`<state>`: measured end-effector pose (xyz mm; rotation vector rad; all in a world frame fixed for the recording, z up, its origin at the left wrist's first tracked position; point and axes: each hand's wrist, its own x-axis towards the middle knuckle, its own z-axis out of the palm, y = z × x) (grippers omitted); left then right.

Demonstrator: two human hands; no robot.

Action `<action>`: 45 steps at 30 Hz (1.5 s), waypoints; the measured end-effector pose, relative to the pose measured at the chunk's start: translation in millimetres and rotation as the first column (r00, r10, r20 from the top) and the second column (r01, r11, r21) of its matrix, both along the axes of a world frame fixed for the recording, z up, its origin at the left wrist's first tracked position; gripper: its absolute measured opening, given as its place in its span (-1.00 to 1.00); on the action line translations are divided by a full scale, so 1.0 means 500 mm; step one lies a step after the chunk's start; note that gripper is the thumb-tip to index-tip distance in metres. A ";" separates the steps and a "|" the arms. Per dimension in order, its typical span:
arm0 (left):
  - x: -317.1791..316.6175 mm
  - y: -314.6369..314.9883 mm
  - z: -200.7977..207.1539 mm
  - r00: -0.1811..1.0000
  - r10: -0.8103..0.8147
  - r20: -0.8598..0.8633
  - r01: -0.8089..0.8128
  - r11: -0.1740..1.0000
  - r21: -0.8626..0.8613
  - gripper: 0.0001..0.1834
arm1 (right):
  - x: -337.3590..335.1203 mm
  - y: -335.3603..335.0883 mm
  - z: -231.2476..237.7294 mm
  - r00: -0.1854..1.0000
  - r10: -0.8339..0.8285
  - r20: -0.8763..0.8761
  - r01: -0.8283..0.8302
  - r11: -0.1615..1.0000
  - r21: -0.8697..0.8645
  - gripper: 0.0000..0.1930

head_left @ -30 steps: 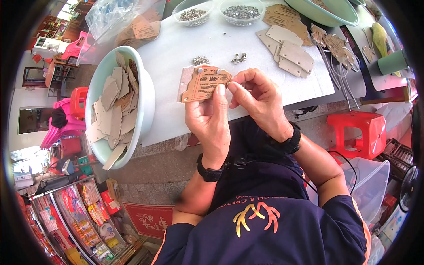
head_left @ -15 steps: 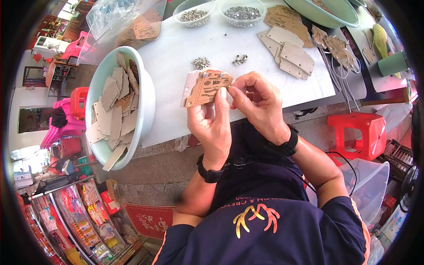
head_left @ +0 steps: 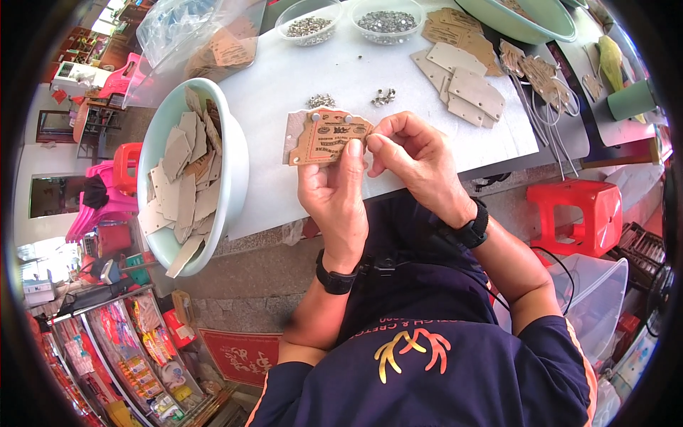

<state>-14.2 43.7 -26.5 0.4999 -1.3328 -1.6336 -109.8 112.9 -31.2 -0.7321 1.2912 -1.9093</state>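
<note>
A brown printed card (head_left: pixel 321 148) with a wavy edge is held by my left hand (head_left: pixel 334 203), thumb on its face and fingers behind. Two round metal studs sit along its upper edge, and a paler piece (head_left: pixel 292 130) shows behind its left side. My right hand (head_left: pixel 423 160) pinches thumb against forefinger at the card's right edge; whatever lies between the fingertips is hidden. Just beyond the card, a small pile of metal rivets (head_left: pixel 321 100) lies on the white tabletop (head_left: pixel 274 64), with a smaller pile of metal caps (head_left: pixel 384 95) to its right.
On the left stands a pale green basin (head_left: pixel 240 167) of grey cards. Two clear tubs (head_left: pixel 293 38) of metal parts sit at the back. Grey cards (head_left: pixel 475 92) lie stacked at right, near looped cables (head_left: pixel 548 132). A red stool (head_left: pixel 576 206) stands beyond the table.
The card has turned more level and shifted slightly left with my left hand. My right fingertips have drawn a little down and apart from the card's stud row.
</note>
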 end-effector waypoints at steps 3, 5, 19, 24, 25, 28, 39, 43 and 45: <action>0.005 -0.005 -0.007 1.000 -0.016 -0.006 0.016 1.000 0.008 -0.61 | 0.003 -0.004 0.008 1.000 -0.016 0.016 0.016 1.000 -0.006 -0.85; 0.005 -0.005 -0.008 1.000 -0.027 -0.015 0.027 1.000 0.010 -0.62 | 0.002 -0.004 0.010 0.999 -0.029 0.021 0.029 1.000 -0.009 -0.84; 0.023 -0.004 -0.003 0.997 -0.079 0.027 0.080 0.997 -0.023 -0.56 | -0.032 0.004 0.015 0.847 0.044 -0.530 0.017 0.994 0.108 -0.86; 0.026 -0.008 -0.006 0.991 -0.122 0.049 0.122 0.993 -0.003 -0.56 | -0.039 0.008 0.017 0.823 0.060 -0.565 0.010 0.993 0.120 -0.88; 0.027 -0.008 -0.007 0.991 -0.124 0.049 0.124 0.992 0.000 -0.56 | -0.040 0.008 0.015 0.850 0.096 -0.519 -0.026 0.990 0.140 -0.88; 0.026 -0.012 -0.011 0.992 -0.120 0.041 0.122 0.992 -0.044 -0.64 | -0.046 0.013 0.031 0.904 0.238 -0.354 -0.153 0.956 0.252 -0.87; 0.017 -0.012 -0.007 0.987 -0.120 0.110 0.122 0.992 -0.014 -0.61 | -0.059 0.008 0.027 0.899 0.249 -0.361 -0.148 0.947 0.285 -0.79; 0.004 -0.009 -0.004 0.992 -0.065 0.104 0.065 0.998 0.009 -0.61 | -0.051 0.005 0.022 0.971 0.191 -0.146 -0.162 0.968 0.190 -0.82; 0.007 -0.007 -0.001 0.987 -0.018 0.161 0.018 1.000 0.005 -0.59 | -0.045 0.003 0.013 0.974 0.147 -0.174 -0.120 0.981 0.153 -0.85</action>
